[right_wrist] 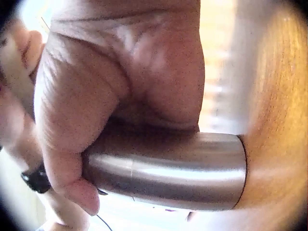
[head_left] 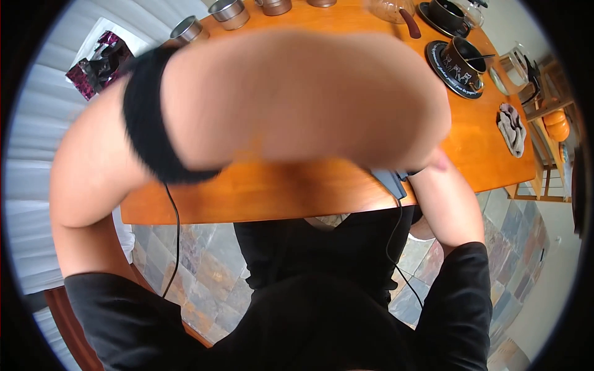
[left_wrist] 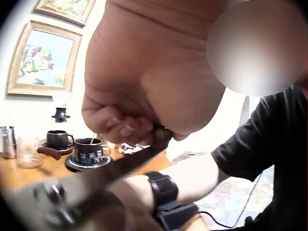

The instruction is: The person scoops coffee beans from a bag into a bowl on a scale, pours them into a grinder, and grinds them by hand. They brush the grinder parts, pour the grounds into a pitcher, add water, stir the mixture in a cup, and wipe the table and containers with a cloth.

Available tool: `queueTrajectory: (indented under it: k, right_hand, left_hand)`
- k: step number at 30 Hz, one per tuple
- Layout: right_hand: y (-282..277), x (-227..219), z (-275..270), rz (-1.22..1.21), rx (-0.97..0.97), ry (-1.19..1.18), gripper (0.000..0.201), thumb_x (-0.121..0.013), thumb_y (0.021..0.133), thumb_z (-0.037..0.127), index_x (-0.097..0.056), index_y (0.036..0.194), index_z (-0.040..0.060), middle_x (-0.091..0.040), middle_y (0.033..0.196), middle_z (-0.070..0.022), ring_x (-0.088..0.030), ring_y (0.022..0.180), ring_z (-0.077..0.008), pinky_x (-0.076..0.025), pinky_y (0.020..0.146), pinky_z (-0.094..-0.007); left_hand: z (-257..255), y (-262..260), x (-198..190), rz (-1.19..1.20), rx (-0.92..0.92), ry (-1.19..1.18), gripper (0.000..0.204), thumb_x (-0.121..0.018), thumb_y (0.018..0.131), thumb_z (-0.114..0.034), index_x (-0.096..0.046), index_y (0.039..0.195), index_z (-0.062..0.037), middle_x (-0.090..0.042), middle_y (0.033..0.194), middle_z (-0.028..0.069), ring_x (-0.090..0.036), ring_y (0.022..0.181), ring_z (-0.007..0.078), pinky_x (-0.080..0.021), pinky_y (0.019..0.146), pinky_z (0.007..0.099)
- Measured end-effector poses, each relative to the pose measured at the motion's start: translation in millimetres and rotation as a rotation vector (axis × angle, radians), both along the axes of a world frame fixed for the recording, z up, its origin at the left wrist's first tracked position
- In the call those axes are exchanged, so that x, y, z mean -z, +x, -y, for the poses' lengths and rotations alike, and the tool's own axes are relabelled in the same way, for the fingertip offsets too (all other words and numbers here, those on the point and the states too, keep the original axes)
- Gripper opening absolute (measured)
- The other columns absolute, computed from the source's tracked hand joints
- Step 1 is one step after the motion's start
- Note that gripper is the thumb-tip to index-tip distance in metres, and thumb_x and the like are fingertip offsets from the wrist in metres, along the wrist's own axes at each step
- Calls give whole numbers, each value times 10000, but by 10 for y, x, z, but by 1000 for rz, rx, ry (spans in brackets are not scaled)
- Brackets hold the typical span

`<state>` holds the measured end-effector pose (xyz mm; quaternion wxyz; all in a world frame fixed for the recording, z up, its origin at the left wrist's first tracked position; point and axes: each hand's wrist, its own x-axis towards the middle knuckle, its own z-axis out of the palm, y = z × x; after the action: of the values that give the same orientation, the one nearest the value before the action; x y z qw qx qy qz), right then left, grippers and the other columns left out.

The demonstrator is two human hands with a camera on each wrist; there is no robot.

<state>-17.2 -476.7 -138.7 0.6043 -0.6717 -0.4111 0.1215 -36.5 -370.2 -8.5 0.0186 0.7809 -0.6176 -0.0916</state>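
My left hand [left_wrist: 149,72], large and blurred near the camera in the head view, curls its fingers round the dark knob at the end of a metal crank arm [left_wrist: 115,168]. A bolt [left_wrist: 54,192] joins the crank to the top of a hand coffee grinder. In the right wrist view my right hand [right_wrist: 120,72] grips the grinder's brushed steel body [right_wrist: 183,168], with the thumb wrapped round it. The grinder's rounded end points at the wooden table. From the head view, the left hand and forearm hide the grinder and most of the right hand.
A black cup [head_left: 461,65] with a spoon stands on a saucer at the right, a second cup [head_left: 447,15] behind it. A glass server's brown handle [head_left: 410,23], metal canisters [head_left: 229,13] and a grey cloth [head_left: 511,130] are on the table. Cables hang from both wrists.
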Motion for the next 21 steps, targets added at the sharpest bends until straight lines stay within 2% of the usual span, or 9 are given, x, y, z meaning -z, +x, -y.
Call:
queueTrajectory:
  k: [5, 7, 8, 9, 10, 12, 14, 17, 21]
  right_hand:
    - [75, 101, -43, 102, -17, 104, 457, -802, 652, 23, -558, 1037, 61, -627, 816, -26, -596, 648, -103, -473, 551, -249]
    - [104, 145, -66, 106, -52, 91, 460, -801, 656, 17, -557, 1044, 59, -621, 797, -26, -591, 606, -97, -464, 503, -239]
    - [98, 148, -86, 115, -70, 100, 462, -800, 658, 14, -557, 1048, 58, -618, 787, -26, -589, 584, -94, -460, 479, -235]
    - [81, 126, -65, -51, -87, 7, 462, -802, 652, 9, -559, 1043, 59, -619, 793, -24, -590, 599, -86, -461, 480, -235]
    - [77, 104, -60, -57, -89, 8, 462, -802, 652, 9, -559, 1043, 59, -619, 793, -24, -590, 599, -86, -461, 480, -235]
    - [62, 61, -42, -155, -108, -22, 518, -814, 606, 0, -565, 1055, 68, -647, 939, -19, -605, 809, -121, -517, 735, -287]
    - [30, -7, -32, -173, -97, -53, 521, -810, 601, -8, -565, 1056, 67, -642, 928, -14, -601, 812, -116, -514, 733, -283]
    - [31, -3, -34, -185, -70, -70, 530, -806, 595, -21, -564, 1059, 67, -629, 904, -4, -592, 807, -109, -509, 724, -277]
    - [-21, -115, -35, -308, -45, -96, 525, -804, 599, -30, -565, 1055, 72, -619, 886, 13, -582, 818, -106, -499, 743, -270]
  left_hand:
    - [-455, -521, 292, 84, -57, -300, 288, -661, 862, -347, -575, 749, -96, -528, 702, 73, -565, 624, 266, -428, 544, 384]
    - [-664, -607, 336, 83, -85, -290, 279, -713, 828, -324, -556, 716, -122, -499, 665, 37, -547, 579, 236, -410, 490, 370]
    - [-753, -619, 228, 44, -73, -184, 294, -737, 794, -334, -543, 712, -129, -480, 652, 33, -535, 568, 230, -403, 482, 366]
    - [-871, -620, 234, 40, -76, -183, 294, -737, 794, -334, -543, 712, -129, -480, 652, 33, -535, 568, 230, -403, 482, 366]
    - [-993, -606, 250, 31, -90, -183, 306, -747, 764, -324, -530, 695, -120, -473, 634, 35, -522, 553, 236, -396, 478, 370]
    - [-1191, -569, 235, 16, -104, -184, 319, -757, 735, -315, -518, 678, -112, -466, 617, 37, -510, 538, 242, -388, 473, 374]
    - [-1352, -478, 174, -87, -231, -173, 309, -720, 790, -283, -536, 643, -82, -522, 573, 69, -552, 546, 306, -411, 474, 397]
    - [-1677, -170, 258, -109, -283, -199, 315, -688, 805, -257, -524, 638, -46, -481, 567, 118, -519, 540, 335, -393, 484, 406]
    - [-1758, 259, 245, -82, -533, -131, 409, -562, 959, -277, -511, 667, 4, -448, 586, 161, -437, 531, 306, -374, 530, 400]
